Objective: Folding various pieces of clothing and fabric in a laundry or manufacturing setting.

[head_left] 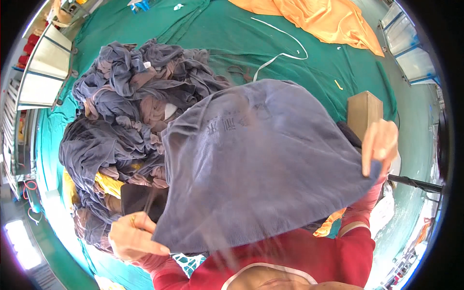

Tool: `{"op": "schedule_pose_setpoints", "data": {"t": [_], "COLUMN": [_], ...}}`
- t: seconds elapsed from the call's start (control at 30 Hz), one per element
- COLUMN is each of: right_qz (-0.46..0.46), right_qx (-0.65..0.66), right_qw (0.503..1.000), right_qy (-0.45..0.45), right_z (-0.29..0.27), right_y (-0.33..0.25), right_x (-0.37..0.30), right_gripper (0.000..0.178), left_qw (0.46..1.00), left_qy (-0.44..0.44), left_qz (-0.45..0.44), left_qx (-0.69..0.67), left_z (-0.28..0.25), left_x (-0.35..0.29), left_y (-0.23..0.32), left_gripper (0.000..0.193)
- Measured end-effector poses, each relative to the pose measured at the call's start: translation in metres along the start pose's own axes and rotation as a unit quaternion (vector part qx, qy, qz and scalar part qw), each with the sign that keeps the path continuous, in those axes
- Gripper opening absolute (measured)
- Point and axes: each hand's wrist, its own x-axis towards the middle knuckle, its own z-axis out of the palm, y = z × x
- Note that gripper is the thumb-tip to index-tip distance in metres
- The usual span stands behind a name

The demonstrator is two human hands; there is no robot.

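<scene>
A grey towel (261, 179) is spread out in front of me, its far part rounded and some dark lettering visible on it. Pinched in my left hand (133, 237) is the near left corner, the fingers closed on it. My right hand (382, 145) grips the right corner, which sits higher than the left one. The near edge between both hands sags in a gentle curve before my red sleeves. Behind and to the left lies a heaped pile of grey and brownish cloths (111, 140), partly hidden by the towel.
A green sheet (212, 34) covers the floor. On it lie a white strap (278, 58) and an orange cloth (319, 19). A wooden block (365, 113) stands near my right hand. Yellow cloth (110, 183) pokes from the pile. White-panelled carts (43, 84) stand at both sides.
</scene>
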Motion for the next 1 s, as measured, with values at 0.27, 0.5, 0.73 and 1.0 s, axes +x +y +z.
{"op": "schedule_pose_setpoints", "data": {"t": [0.27,0.5,0.73,1.0], "right_qz": [0.205,0.468,0.217,0.511], "right_qx": [-0.161,-0.205,-0.331,-0.445], "right_qw": [0.850,0.732,0.776,0.707], "right_qy": [0.457,0.451,0.491,0.203], "right_z": [-0.037,-0.024,-0.006,0.020], "right_y": [0.059,0.095,0.070,0.072], "right_x": [0.014,0.008,0.034,0.022], "right_gripper": [0.052,0.056,0.040,0.023], "left_qw": [0.933,0.912,0.949,0.910], "left_qy": [0.268,0.096,0.149,-0.040], "left_qz": [-0.215,-0.219,-0.193,-0.327], "left_qx": [0.106,0.333,0.200,0.251], "left_z": [0.002,0.037,0.000,-0.012], "left_x": [0.085,0.077,0.091,0.042], "left_y": [-0.079,-0.132,-0.077,-0.044], "left_gripper": [0.032,0.044,0.021,0.020]}}
